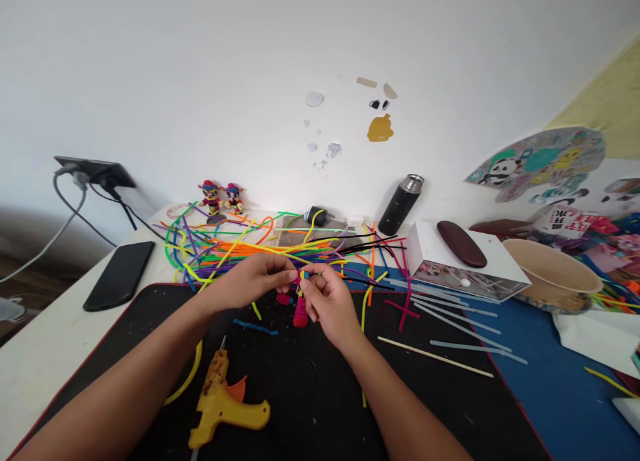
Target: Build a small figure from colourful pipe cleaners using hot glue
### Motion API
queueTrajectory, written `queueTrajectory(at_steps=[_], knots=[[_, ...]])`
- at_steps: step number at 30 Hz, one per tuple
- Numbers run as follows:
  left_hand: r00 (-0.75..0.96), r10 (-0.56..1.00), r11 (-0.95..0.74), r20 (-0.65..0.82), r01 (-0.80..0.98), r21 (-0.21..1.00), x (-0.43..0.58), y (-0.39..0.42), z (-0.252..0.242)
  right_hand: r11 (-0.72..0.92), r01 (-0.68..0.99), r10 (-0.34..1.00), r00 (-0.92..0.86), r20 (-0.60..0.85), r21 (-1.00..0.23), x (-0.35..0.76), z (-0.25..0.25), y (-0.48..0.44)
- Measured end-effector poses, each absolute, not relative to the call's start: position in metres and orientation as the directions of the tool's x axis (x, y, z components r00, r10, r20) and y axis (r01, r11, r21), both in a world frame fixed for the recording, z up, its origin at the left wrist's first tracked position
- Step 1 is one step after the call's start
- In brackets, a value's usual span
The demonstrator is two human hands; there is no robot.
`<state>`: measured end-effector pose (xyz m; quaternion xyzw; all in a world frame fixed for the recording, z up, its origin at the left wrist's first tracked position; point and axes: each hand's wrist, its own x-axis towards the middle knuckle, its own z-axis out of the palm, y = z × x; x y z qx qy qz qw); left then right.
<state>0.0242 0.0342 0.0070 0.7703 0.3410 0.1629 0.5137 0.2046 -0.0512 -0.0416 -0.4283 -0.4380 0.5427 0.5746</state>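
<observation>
- Pink fuzzy pipe-cleaner piece with a yellow-blue tip [301,313] is held just above the black desk mat [300,394], in front of the loose pile of coloured pipe cleaners [260,248].
- Judged light, soft and wire-cored, easily bent; best gripped at the tip, fluff not crushed.
- Left hand [253,280] and right hand [330,304] are set close together, fingertips pinched on the tip; forearms are angled inward.
- Yellow plastic glue gun [225,404] is seen lying beside the left forearm.
</observation>
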Motion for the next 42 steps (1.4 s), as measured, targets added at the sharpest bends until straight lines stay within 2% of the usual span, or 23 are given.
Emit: queueTrajectory(at_steps=[12, 23, 42], knots=[[0.739, 0.665, -0.241, -0.104, 0.344, 0.907, 0.0224, 0.0359, 0.004, 0.057, -0.242, 0.998, 0.014, 0.055, -0.968, 0.2047, -0.0442, -0.0512], [0.717, 0.695, -0.167, -0.059, 0.24, 0.956, 0.0203, 0.0394, 0.0064, 0.044, -0.291, 0.999, 0.038, 0.035, -0.956, 0.2069, -0.04, -0.0515], [0.74, 0.664, -0.114, -0.108, 0.242, 0.964, 0.0219, 0.0384, 0.0013, 0.036, -0.311, 0.998, 0.051, 0.021, -0.95, 0.2056, -0.0439, -0.0501]])
